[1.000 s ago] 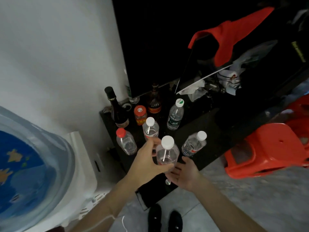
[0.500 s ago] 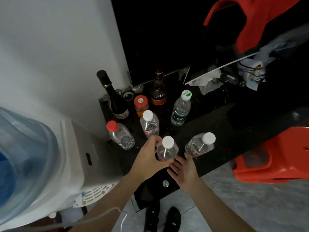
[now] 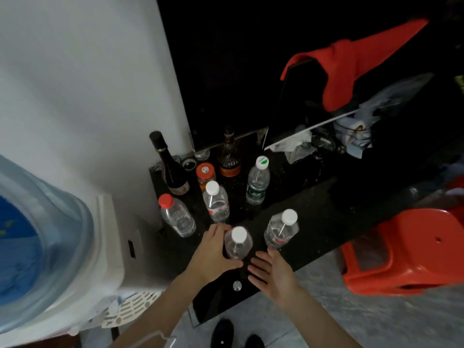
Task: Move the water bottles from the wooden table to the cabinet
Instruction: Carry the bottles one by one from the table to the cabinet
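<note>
Red-capped bottle [image 3: 177, 217] beside left hand [image 3: 213, 252]; contact unclear.

A lived-in home corner.
Water dispenser [image 3: 45, 247] at left, wine bottle [image 3: 170, 167] centre, red plastic stool [image 3: 406, 252] lower right, cluttered dark cabinet [image 3: 313, 222].

Cabinet top [image 3: 313, 217]: black, speckled. Clear bottles: white caps [image 3: 238, 234], one red cap [image 3: 166, 200], one green-and-white (label green) [image 3: 262, 162]. Stool [image 3: 411, 249]: red. Dispenser jug [image 3: 32, 242]: blue.

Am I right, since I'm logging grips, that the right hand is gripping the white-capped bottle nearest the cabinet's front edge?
No. The head view shows the left hand gripping that white-capped bottle; the right hand is open beside it.
</note>
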`<state>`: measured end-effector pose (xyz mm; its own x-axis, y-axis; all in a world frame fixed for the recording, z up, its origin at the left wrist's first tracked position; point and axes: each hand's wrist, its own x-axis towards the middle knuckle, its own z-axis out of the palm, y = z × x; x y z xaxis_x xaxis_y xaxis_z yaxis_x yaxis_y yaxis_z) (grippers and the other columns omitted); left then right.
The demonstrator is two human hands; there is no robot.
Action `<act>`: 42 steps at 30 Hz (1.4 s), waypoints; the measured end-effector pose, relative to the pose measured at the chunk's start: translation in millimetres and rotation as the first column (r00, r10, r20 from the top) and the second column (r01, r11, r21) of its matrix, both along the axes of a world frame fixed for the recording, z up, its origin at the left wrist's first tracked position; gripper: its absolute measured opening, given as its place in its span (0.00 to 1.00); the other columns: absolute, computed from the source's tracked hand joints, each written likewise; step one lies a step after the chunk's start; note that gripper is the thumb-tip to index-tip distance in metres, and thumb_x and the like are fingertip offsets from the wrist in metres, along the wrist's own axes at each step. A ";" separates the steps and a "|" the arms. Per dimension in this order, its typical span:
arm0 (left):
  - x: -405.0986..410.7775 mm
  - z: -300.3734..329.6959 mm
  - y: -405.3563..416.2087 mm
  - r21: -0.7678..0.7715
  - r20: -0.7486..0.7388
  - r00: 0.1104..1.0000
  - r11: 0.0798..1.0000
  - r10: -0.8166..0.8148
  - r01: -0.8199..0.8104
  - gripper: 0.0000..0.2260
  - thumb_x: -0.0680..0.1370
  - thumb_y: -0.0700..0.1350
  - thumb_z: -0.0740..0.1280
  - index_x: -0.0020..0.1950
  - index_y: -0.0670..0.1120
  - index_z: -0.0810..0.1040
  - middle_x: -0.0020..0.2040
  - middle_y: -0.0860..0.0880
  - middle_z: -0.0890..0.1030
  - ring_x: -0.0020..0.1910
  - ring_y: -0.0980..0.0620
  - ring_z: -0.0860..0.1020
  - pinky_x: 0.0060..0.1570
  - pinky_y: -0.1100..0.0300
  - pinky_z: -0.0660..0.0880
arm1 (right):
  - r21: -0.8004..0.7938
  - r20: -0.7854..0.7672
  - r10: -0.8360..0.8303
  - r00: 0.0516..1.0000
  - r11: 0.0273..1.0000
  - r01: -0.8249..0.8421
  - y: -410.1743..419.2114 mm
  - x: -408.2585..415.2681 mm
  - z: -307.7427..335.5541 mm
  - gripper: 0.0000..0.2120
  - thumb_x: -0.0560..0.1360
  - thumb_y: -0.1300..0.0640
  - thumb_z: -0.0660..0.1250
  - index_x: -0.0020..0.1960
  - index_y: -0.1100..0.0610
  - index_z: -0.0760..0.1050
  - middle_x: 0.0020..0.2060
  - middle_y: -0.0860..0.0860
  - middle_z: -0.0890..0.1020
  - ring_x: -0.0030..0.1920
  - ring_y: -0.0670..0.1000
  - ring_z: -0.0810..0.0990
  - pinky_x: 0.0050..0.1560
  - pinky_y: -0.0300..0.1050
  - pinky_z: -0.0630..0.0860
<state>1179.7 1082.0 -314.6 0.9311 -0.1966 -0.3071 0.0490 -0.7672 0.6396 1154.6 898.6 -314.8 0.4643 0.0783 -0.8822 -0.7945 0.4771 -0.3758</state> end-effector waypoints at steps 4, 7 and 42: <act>-12.0 23.8 7.2 0.165 -0.025 0.999 0.986 0.031 -0.027 0.47 0.68 0.52 0.81 0.79 0.47 0.59 0.75 0.48 0.62 0.74 0.44 0.63 0.71 0.47 0.68 | -0.123 0.005 0.124 0.992 0.985 -0.123 -5.5 -12.8 20.5 0.20 0.84 0.52 0.56 0.70 0.63 0.71 0.64 0.60 0.76 0.64 0.60 0.75 0.59 0.55 0.72; -30.6 44.4 16.6 0.265 0.029 0.998 0.963 0.048 -0.054 0.44 0.70 0.55 0.78 0.80 0.49 0.58 0.77 0.48 0.60 0.77 0.44 0.61 0.70 0.46 0.70 | -0.229 0.044 0.255 0.966 0.944 -0.239 -5.6 -16.4 40.2 0.18 0.84 0.54 0.57 0.70 0.60 0.72 0.65 0.58 0.77 0.62 0.58 0.76 0.59 0.54 0.73; -410.0 259.2 190.0 0.467 0.513 0.719 0.551 0.469 -0.692 0.27 0.78 0.57 0.65 0.77 0.54 0.65 0.83 0.49 0.55 0.82 0.47 0.54 0.79 0.46 0.51 | -0.998 -0.022 0.930 -0.366 0.000 0.059 234.4 -269.2 264.7 0.29 0.79 0.46 0.60 0.78 0.52 0.57 0.75 0.51 0.63 0.74 0.54 0.64 0.69 0.51 0.68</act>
